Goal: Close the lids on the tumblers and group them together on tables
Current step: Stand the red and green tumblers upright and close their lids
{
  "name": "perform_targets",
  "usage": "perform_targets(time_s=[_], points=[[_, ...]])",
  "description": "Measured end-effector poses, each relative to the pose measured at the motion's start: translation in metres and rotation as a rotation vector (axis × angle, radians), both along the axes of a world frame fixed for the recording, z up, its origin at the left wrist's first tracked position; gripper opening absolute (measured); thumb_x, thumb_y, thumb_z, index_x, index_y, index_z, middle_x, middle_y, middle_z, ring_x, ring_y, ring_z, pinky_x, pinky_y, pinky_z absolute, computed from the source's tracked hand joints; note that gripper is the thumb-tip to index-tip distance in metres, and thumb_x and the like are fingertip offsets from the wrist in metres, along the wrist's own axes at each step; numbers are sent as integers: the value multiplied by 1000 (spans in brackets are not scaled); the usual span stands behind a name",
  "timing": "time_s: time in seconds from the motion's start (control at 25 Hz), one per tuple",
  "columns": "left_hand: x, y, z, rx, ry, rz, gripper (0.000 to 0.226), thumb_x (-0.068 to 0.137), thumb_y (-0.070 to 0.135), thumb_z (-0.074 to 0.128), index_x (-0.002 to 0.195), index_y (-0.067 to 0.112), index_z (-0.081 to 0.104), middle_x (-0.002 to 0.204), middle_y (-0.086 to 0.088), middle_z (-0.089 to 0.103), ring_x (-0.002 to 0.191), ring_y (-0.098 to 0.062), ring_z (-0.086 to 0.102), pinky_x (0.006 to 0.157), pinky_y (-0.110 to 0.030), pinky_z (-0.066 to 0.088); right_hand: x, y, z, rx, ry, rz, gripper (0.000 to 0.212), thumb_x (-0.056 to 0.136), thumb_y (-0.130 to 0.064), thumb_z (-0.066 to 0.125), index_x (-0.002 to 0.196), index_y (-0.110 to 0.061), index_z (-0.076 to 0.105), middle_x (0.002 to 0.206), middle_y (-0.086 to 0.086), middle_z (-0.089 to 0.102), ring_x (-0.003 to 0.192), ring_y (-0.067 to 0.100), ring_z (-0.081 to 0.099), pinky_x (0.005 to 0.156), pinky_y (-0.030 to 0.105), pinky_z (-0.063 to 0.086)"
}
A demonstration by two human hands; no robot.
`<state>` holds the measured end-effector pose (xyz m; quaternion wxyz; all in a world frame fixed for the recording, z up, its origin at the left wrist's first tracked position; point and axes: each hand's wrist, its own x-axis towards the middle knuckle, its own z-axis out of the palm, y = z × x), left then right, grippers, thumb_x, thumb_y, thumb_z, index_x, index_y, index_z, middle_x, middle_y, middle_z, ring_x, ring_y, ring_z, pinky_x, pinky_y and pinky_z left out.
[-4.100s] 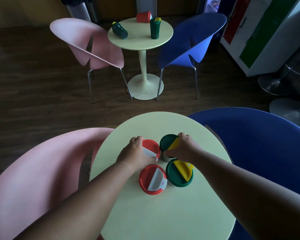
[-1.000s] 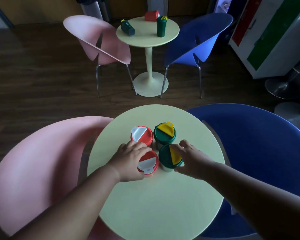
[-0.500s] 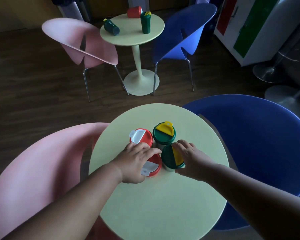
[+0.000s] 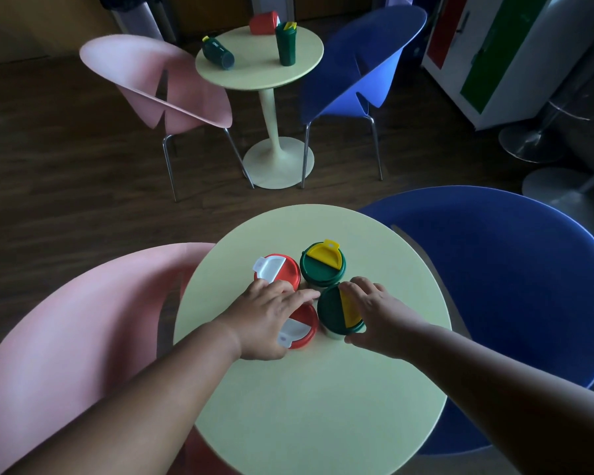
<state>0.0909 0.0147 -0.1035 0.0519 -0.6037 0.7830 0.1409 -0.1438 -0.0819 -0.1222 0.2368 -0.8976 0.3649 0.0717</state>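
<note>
- Four round-lidded tumblers stand bunched at the middle of the near counter (image 4: 309,399), a smooth, pale yellow-green disc.
- Far red-lidded tumbler (image 4: 277,270): glossy red plastic lid, white half-moon flap lying flat. Just beside it, the far green-lidded tumbler (image 4: 322,264) has a yellow flap, also flat.
- Left hand (image 4: 264,320) rests over the near red-lidded tumbler (image 4: 300,329), fingers (image 4: 304,296) stretched out straight, gripping nothing; its white flap carries a small mark too tiny to read.
- Right hand (image 4: 378,315) cups the near green-lidded tumbler (image 4: 336,311), fingers curved round its rim, thumb on its side.
- Beyond the near counter, a second round counter (image 4: 254,75) on a pedestal bears a red tumbler (image 4: 264,23) on its side, a lying green tumbler (image 4: 217,53) with faint unreadable white lettering, and an upright green tumbler (image 4: 286,44).
- Moulded shell chairs flank the near counter: pink chair (image 4: 59,337), blue chair (image 4: 515,269).
</note>
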Motion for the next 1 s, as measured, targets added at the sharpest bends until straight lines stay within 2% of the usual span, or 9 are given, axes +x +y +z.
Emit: perform_targets(time_s=[0.08, 0.2, 0.28, 0.36, 0.48, 0.64, 0.8, 0.92, 1.0], points=[[-1, 6, -1, -38, 96, 69, 94, 72, 53, 70, 152, 37, 23, 137, 11, 43, 132, -8, 29, 109, -30, 22, 0, -1, 1, -3, 6, 11, 95, 78, -46, 75, 153, -26, 19, 149, -1, 30, 129, 24, 41, 97, 35, 50], [-14, 28, -14, -219, 423, 515, 89, 57, 67, 73, 133, 27, 50, 117, 14, 53, 112, -12, 51, 95, -37, 46, -1, -3, 5, -17, 14, 41, 99, 78, -48, 74, 154, -25, 15, 156, -3, 24, 132, 24, 40, 102, 35, 46], [-26, 41, -26, -243, 544, 777, 90, 51, 71, 71, 124, 22, 53, 109, 12, 53, 103, -12, 54, 88, -34, 50, -1, -4, 6, -19, 25, 65, 100, 79, -46, 74, 156, -25, 13, 160, -5, 20, 138, 23, 35, 109, 35, 40], [-35, 49, -34, -173, 587, 874, 93, 46, 72, 71, 124, 24, 52, 111, 12, 56, 104, -12, 55, 85, -31, 50, 1, -3, 7, 4, 10, 56, 98, 79, -43, 74, 155, -25, 15, 160, -6, 23, 139, 21, 33, 109, 34, 41], [-37, 47, -36, -167, 592, 883, 88, 47, 65, 72, 124, 26, 54, 111, 15, 58, 105, -11, 57, 82, -27, 49, 4, -2, 7, 17, -15, 18, 97, 77, -42, 77, 154, -25, 20, 155, -5, 31, 135, 21, 37, 102, 33, 46], [-33, 41, -32, -145, 529, 853, 81, 58, 49, 86, 127, 25, 51, 112, 18, 52, 107, -11, 55, 84, -25, 45, 6, 3, 6, 13, -11, -50, 101, 71, -49, 79, 152, -25, 24, 149, -3, 36, 129, 22, 40, 99, 34, 47], [-30, 42, -30, -127, 482, 828, 84, 59, 54, 85, 130, 27, 48, 120, 15, 54, 109, -11, 54, 83, -24, 41, 5, 9, 4, 26, -22, -86, 103, 71, -51, 79, 153, -25, 21, 149, -2, 33, 130, 22, 38, 98, 33, 47], [-30, 44, -29, -130, 452, 801, 89, 57, 62, 83, 131, 30, 46, 124, 17, 54, 112, -9, 53, 87, -27, 44, 4, 10, 2, 68, -16, -79, 107, 72, -48, 78, 156, -24, 15, 154, -3, 28, 134, 21, 38, 102, 32, 45], [-29, 45, -29, -132, 435, 790, 88, 58, 64, 82, 132, 31, 46, 125, 17, 54, 113, -10, 54, 88, -29, 46, 5, 10, 1, 75, -31, -123, 105, 71, -46, 78, 155, -22, 19, 153, -3, 32, 133, 21, 41, 99, 32, 47]])
